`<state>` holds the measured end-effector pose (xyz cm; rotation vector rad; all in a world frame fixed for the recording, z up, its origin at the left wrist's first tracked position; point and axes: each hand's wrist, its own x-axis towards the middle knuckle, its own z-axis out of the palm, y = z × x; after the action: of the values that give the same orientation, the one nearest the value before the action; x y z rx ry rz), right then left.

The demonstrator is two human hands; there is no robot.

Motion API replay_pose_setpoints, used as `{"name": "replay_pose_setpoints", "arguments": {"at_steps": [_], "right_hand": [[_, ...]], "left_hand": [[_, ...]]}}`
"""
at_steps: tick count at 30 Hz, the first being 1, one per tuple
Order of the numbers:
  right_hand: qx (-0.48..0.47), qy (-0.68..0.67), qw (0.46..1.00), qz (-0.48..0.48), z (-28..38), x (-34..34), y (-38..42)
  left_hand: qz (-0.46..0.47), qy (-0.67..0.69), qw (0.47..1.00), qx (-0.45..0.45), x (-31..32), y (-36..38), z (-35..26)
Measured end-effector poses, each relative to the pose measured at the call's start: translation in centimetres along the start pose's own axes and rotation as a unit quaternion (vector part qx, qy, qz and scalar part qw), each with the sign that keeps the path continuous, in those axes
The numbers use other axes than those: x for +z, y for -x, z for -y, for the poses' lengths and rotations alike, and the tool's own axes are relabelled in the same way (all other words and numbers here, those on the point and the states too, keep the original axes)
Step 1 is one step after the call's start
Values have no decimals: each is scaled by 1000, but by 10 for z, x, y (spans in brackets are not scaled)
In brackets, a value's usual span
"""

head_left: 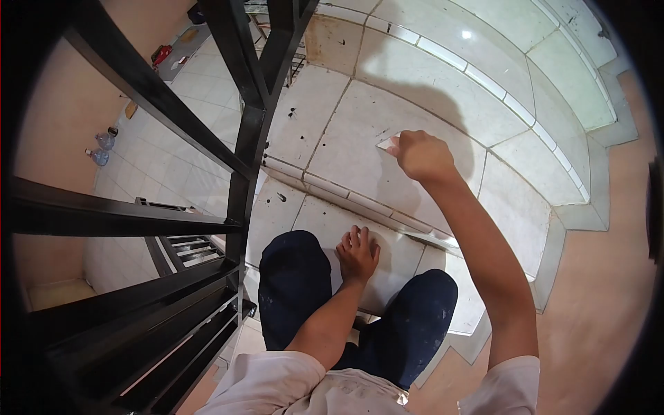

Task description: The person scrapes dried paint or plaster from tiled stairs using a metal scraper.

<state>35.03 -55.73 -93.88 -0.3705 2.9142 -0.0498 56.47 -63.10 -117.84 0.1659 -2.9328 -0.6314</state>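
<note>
My right hand (425, 156) is closed over the tiled stair tread (387, 176), gripping a small flat piece with a pale pointed corner (385, 143). The fist covers most of that piece, and I cannot tell what kind of thing it is. Beside its tip a few thin dark marks (381, 131) show on the tile. My left hand (357, 256) lies on the lower step (398, 259) between my knees, fingers stretched out and slightly apart, nothing in them.
Black metal railing (242, 166) runs along the left. Dark spots (292, 113) dot the tiles near it. More curved steps (484, 41) rise ahead. Beyond the railing, below, plastic bottles (100, 158) and a red object (162, 54) lie along the wall.
</note>
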Motion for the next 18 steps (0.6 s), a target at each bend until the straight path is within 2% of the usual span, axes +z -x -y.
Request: {"name": "replay_pose_setpoints", "arguments": {"at_steps": [9, 18], "right_hand": [[51, 15, 998, 39, 12, -8, -7], [54, 18, 998, 37, 13, -5, -7]], "left_hand": [[-3, 30, 1000, -5, 2, 3, 1], [-15, 38, 999, 2, 1, 3, 1]]}}
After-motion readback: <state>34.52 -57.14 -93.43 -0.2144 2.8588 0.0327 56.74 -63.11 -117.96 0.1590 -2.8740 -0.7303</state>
